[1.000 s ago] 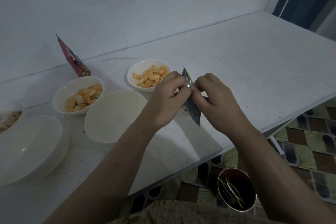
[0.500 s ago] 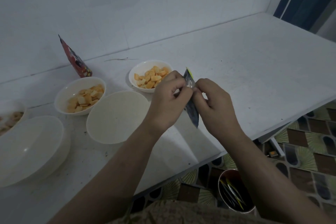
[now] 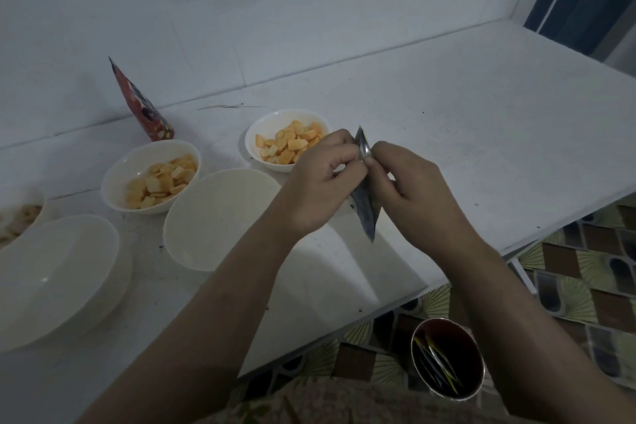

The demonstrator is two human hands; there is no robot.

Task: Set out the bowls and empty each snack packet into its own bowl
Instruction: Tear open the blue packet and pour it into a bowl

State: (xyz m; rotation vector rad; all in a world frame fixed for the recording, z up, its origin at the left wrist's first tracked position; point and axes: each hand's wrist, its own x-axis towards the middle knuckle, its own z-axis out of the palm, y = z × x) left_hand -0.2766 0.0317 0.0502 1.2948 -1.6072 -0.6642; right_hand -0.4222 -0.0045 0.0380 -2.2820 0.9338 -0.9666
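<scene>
Both forearms reach forward over the white table, wrists bent inward so the hands meet; the left hand and right hand sit knuckle to knuckle, fingers curled, each pinching the top edge of a dark snack packet that hangs edge-on between them above the table; just beyond the left hand sits a bowl of orange snacks; left of that hand lie an empty bowl and another filled bowl; farther left stands a red packet.
</scene>
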